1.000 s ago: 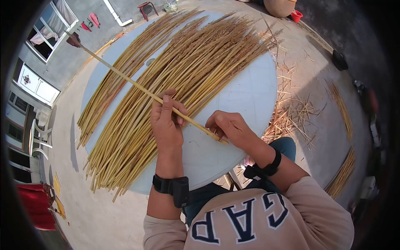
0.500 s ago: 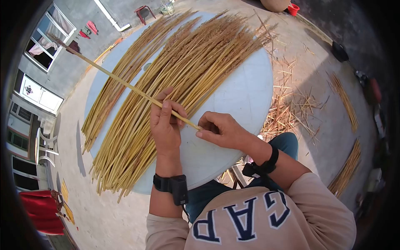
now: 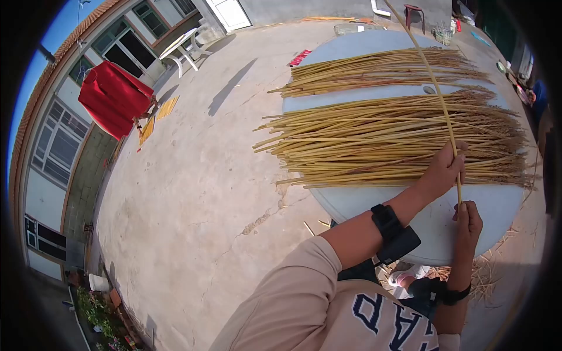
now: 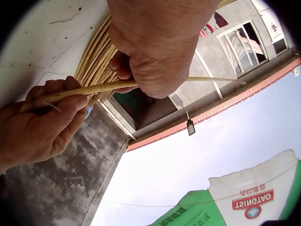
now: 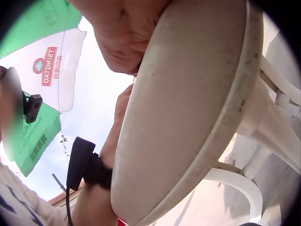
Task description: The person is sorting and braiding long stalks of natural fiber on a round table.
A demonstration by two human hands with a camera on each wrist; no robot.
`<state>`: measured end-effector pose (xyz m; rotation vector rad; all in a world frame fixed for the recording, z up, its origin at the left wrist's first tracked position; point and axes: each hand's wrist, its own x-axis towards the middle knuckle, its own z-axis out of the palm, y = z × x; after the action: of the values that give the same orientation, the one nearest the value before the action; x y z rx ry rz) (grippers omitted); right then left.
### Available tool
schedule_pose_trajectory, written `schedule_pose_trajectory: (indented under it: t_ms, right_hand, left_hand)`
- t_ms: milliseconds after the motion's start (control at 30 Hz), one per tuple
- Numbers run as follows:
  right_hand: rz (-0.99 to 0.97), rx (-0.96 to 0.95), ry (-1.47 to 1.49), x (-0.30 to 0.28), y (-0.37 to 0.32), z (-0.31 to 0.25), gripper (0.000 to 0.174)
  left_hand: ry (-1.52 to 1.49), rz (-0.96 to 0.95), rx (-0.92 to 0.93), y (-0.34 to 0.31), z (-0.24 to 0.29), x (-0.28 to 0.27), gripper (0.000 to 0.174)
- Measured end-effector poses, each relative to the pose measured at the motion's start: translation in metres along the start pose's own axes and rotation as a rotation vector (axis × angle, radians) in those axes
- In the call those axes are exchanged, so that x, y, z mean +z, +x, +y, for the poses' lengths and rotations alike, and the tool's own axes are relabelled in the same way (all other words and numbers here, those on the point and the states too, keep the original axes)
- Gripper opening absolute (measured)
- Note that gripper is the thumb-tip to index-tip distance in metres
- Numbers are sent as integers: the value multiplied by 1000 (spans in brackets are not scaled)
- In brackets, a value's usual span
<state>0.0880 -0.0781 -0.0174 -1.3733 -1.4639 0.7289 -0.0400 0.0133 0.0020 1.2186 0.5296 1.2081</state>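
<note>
One long yellow stalk (image 3: 442, 105) runs across the head view between both hands. The left hand (image 3: 446, 168) holds it partway along, fingers curled round it. At its lower end the right hand (image 3: 468, 225) pinches it between thumb and fingers. In the left wrist view the right hand (image 4: 47, 120) grips the thick end of the stalk (image 4: 101, 88), where a thin sliver sticks out by the thumb. A wide layer of stalks (image 3: 363, 143) with brown feathery heads lies on the round table (image 3: 366, 202), beside a narrower row (image 3: 351, 73).
A white chair (image 3: 182, 51) and a red garment (image 3: 114, 96) are across the concrete yard. A dark red stool (image 3: 414, 16) stands behind the table. Stalk scraps (image 3: 485, 278) litter the ground by the person's feet. Overhead is a green and white umbrella (image 4: 254, 190).
The head view has swung left, showing more yard and house. The right hand went from near the stalk's end to pinching it. The left hand still holds the stalk.
</note>
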Motion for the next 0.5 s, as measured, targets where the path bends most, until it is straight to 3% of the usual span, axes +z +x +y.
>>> schedule_pose_trajectory:
  t_ms: [400, 467, 500]
  right_hand:
    - [54, 38, 53, 0, 0, -2, 23]
    - [138, 211, 304, -4, 3, 1, 24]
    - [138, 210, 301, -5, 4, 0, 24]
  left_hand:
    - [-27, -44, 40, -1, -3, 0, 25]
    - [-35, -87, 94, -4, 2, 0, 25]
    - [-37, -86, 95, -3, 1, 1, 25]
